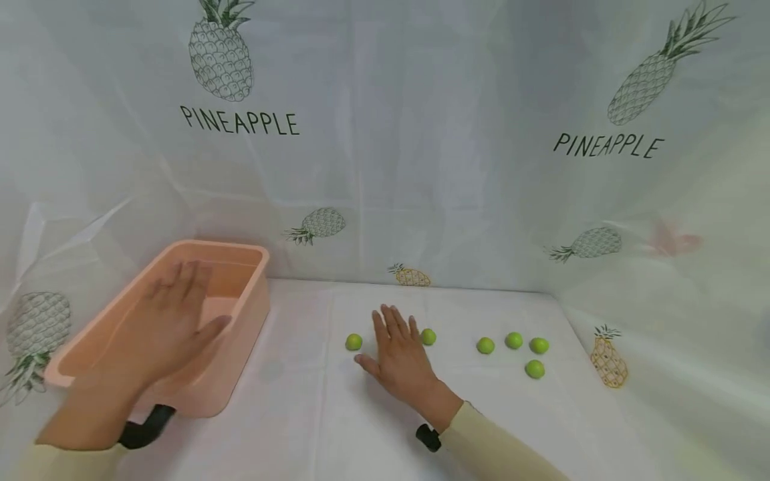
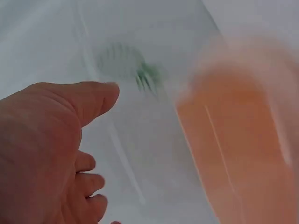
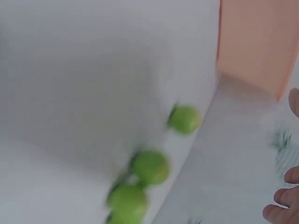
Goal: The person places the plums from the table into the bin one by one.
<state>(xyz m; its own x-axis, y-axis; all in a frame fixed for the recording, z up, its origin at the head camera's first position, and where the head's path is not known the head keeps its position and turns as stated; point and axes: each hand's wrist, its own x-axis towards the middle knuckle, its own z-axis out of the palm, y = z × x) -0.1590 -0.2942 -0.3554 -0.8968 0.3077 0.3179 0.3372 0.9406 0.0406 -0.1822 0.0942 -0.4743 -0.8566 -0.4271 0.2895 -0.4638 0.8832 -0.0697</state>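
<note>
My left hand (image 1: 171, 321) hovers over the salmon-pink plastic bin (image 1: 255, 287) at the left, slightly blurred, its fingers extended and nothing held. In the left wrist view that hand (image 2: 42, 140) appears beside the bin (image 2: 238, 149), thumb apart from the fingers. My right hand (image 1: 400, 357) is over the white table with straight fingers, holding nothing. To its left lies a small round green fruit (image 1: 353, 342), like a lime; another green fruit (image 1: 428, 337) lies just right of its fingertips. Only fingertips of the right hand show at the right wrist view's edge.
Several more green fruits lie to the right, among them one green fruit (image 1: 485, 345) and a nearer green fruit (image 1: 535, 369). A white sheet (image 1: 409, 167) with printed pineapples rises behind the white table (image 1: 289, 414) and along both sides.
</note>
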